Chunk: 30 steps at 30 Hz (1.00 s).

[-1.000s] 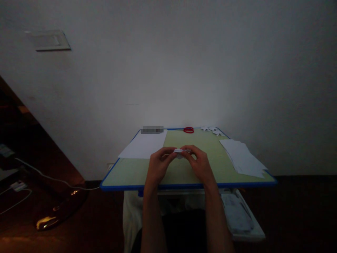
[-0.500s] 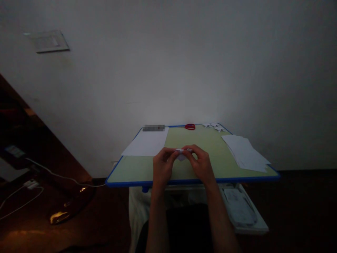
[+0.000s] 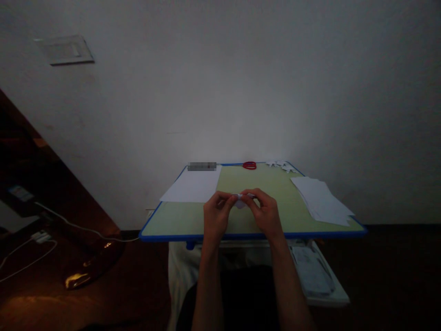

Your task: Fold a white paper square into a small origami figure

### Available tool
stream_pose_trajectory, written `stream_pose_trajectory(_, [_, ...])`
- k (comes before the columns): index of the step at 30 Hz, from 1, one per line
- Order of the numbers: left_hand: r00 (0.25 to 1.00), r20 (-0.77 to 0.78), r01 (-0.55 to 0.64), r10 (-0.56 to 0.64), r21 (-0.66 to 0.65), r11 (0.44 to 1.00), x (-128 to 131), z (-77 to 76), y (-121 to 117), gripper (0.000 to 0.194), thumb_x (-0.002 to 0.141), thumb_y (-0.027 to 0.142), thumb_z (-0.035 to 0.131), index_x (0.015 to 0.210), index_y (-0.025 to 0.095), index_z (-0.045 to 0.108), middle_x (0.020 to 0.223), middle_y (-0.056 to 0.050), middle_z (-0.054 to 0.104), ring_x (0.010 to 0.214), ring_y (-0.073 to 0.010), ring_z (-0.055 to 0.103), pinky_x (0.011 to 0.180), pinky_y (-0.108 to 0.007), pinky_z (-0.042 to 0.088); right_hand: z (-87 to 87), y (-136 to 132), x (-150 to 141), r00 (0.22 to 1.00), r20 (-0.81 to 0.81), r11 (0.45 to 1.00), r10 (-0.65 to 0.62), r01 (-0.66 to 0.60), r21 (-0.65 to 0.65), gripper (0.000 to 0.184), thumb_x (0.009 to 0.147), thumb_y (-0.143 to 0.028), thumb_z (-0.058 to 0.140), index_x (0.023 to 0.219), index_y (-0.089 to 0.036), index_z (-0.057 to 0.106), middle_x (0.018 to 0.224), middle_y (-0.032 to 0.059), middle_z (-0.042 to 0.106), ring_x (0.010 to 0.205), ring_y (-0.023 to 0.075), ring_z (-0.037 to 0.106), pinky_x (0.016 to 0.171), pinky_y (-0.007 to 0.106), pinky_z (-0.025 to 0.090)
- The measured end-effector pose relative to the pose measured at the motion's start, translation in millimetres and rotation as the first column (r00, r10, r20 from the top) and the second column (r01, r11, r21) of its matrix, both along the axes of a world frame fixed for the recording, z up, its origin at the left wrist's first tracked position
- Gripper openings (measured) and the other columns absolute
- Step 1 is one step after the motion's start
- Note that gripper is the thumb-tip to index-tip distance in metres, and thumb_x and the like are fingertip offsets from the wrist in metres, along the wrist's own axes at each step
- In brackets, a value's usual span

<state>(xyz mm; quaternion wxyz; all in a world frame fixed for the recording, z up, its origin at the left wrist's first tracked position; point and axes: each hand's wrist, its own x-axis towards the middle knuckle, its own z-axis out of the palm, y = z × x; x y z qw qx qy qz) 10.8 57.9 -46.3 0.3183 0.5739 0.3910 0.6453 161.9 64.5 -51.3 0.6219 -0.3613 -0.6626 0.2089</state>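
Note:
Between my two hands, above the pale green table top, is a small folded piece of white paper. My left hand is closed on its left side, thumb and fingers pinched together. My right hand pinches its right side the same way. The fingertips of both hands nearly meet, and they hide much of the paper, so its exact folded shape cannot be made out.
White sheets lie at the table's right, and a large white sheet at its left. Red-handled scissors rest at the back edge, beside several small folded paper pieces. Below is a white drawer. A white cable hangs at left.
Both hands, still pinching the paper, sit slightly farther right in the view. The camera has shifted a little. Nothing on the table has visibly moved.

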Motion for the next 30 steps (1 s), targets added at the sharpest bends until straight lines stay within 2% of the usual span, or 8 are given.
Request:
stream_pose_trajectory(3, [0.995,0.074,0.073,-0.072,-0.007,0.997,-4,-0.4,0,0.026,0.077,0.037,0.082,0.088,0.017,0.071,0.086,-0.004,0.076,0.085,-0.0194,0.073,0.084,-0.032,0.059,-2.5,2,1,0.999,-0.049,1.0,0.022,-0.023,-0.017,0.013,0.093,-0.035,0.069,0.093,-0.023,0.075,0.091,0.0039,0.075,0.085,0.0212,0.068,0.081,0.034,0.052])
stream_pose_trajectory(6, [0.986,0.148,0.073,-0.078,0.039,0.997,-7,-1.6,0,0.026,0.074,0.032,0.086,0.09,0.018,0.07,0.088,-0.003,0.076,0.087,-0.0183,0.073,0.085,-0.032,0.059,-3.9,4,-1,0.997,-0.071,0.999,0.031,-0.032,-0.016,0.013,0.093,-0.035,0.07,0.095,-0.023,0.075,0.093,0.0037,0.076,0.086,0.0209,0.068,0.081,0.033,0.052])
stream_pose_trajectory(9, [0.985,0.15,0.071,-0.08,0.068,0.995,-7,-1.8,1,0.023,0.075,0.031,0.085,0.087,0.018,0.071,0.086,-0.003,0.075,0.086,-0.0177,0.073,0.085,-0.032,0.059,-3.7,5,-2,0.997,-0.068,1.0,0.019,-0.02,-0.001,0.013,0.093,-0.033,0.07,0.095,-0.022,0.076,0.092,0.0033,0.076,0.086,0.0201,0.068,0.08,0.032,0.051])
stream_pose_trajectory(22, [0.979,0.198,0.041,-0.044,0.021,0.999,-6,0.7,6,0.02,0.068,0.025,0.087,0.078,0.016,0.072,0.081,-0.003,0.075,0.082,-0.0179,0.073,0.082,-0.031,0.06,-1.0,5,-2,1.0,0.025,0.995,-0.016,0.013,0.103,0.01,0.096,-0.028,0.067,0.097,-0.023,0.075,0.092,0.0032,0.074,0.084,0.019,0.067,0.079,0.031,0.051])
stream_pose_trajectory(27, [0.987,0.161,0.013,-0.015,0.012,1.0,-9,18.7,15,0.023,0.07,0.029,0.087,0.081,0.016,0.071,0.081,-0.004,0.075,0.082,-0.0185,0.073,0.08,-0.031,0.06,17.5,17,-1,0.999,0.049,0.991,-0.018,0.011,0.133,0.01,0.096,-0.028,0.067,0.098,-0.023,0.075,0.093,0.0033,0.074,0.084,0.0185,0.067,0.08,0.03,0.052])
stream_pose_trajectory(29, [0.994,0.097,0.046,-0.046,-0.002,0.999,-12,31.4,25,0.027,0.072,0.031,0.086,0.092,0.017,0.074,0.086,-0.005,0.077,0.082,-0.0186,0.073,0.081,-0.032,0.059,30.5,26,3,0.997,0.079,0.988,-0.005,-0.008,0.153,0.011,0.096,-0.029,0.066,0.097,-0.023,0.075,0.093,0.0033,0.075,0.084,0.0185,0.067,0.079,0.03,0.052])
stream_pose_trajectory(30, [0.996,0.049,0.08,-0.08,-0.004,0.997,-14,38.3,32,0.026,0.072,0.033,0.086,0.089,0.016,0.075,0.085,-0.006,0.078,0.079,-0.0187,0.073,0.079,-0.032,0.059,37.1,32,6,0.995,0.102,0.987,-0.008,-0.008,0.159,0.011,0.095,-0.029,0.067,0.097,-0.023,0.076,0.093,0.0034,0.075,0.084,0.0186,0.067,0.079,0.03,0.053])
